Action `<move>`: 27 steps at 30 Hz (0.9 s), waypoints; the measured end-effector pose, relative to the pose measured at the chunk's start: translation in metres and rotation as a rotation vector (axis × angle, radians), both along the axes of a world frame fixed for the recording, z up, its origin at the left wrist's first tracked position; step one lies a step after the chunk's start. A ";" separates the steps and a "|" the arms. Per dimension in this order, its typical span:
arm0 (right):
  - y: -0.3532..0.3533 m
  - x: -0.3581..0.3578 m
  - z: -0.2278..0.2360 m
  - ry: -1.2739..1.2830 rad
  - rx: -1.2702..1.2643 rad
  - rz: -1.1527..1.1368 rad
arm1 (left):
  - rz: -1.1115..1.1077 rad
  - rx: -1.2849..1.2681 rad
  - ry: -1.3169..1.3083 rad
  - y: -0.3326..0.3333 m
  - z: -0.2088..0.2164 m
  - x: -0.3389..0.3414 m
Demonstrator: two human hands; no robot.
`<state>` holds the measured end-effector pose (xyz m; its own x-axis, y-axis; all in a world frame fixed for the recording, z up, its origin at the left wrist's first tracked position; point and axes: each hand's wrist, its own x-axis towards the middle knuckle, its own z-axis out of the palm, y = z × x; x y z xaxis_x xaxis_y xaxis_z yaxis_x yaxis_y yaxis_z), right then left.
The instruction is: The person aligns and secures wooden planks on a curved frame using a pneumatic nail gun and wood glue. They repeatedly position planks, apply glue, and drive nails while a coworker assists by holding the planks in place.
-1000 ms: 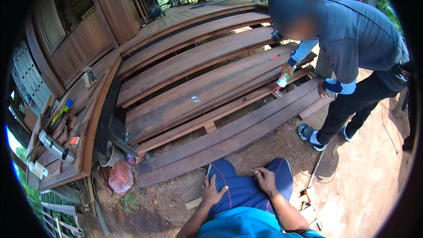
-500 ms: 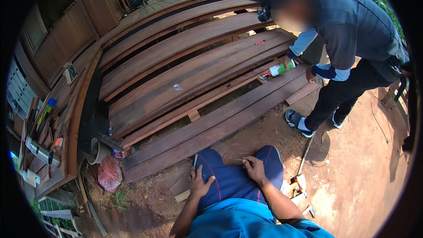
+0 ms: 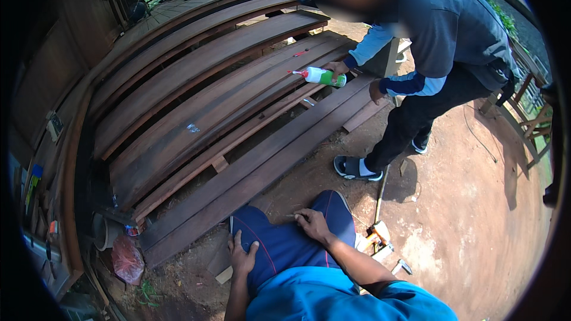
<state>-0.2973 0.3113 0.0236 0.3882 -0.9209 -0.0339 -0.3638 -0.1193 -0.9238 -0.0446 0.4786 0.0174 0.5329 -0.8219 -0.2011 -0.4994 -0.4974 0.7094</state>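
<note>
My left hand (image 3: 242, 254) rests on my left thigh, fingers apart and holding nothing. Over my other thigh, my right hand (image 3: 312, 224) is closed in a pinch on a thin, short stick-like thing (image 3: 290, 215); it is too small to name surely. Beyond my knees lie long dark wooden boards (image 3: 238, 175), side by side on the ground along a stepped wooden frame. At the right a co-worker bends over the frame, gripping a white and green glue bottle (image 3: 325, 76) with a red cap. Its nozzle points left above the boards. The co-worker's other hand (image 3: 377, 92) hangs near the boards' far end.
Beside my right leg lie an orange-and-white power tool (image 3: 377, 235) and a hammer (image 3: 403, 266). To the left are a reddish plastic bag (image 3: 128, 260) and a round pot (image 3: 106, 230). A small red tool (image 3: 300, 53) lies on an upper board.
My view has turned to the right. The co-worker has raised the glue bottle from the lower beam and levelled it. My hands keep their places on my thighs.
</note>
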 end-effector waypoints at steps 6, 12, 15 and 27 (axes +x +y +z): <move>0.001 0.001 -0.007 -0.038 0.001 -0.004 | -0.022 0.042 -0.104 0.004 0.005 -0.004; -0.001 0.002 -0.010 -0.022 0.091 -0.003 | -0.004 0.069 -0.097 0.002 0.007 -0.005; -0.001 0.001 -0.010 -0.083 0.028 0.029 | 0.002 0.031 -0.118 0.003 0.004 -0.005; -0.002 -0.001 -0.017 -0.110 0.063 0.018 | -0.004 0.026 -0.123 0.003 0.006 -0.005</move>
<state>-0.2979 0.3091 0.0063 0.4095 -0.9110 -0.0482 -0.2585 -0.0651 -0.9638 -0.0498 0.4816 0.0233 0.5515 -0.8194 -0.1561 -0.5837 -0.5128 0.6295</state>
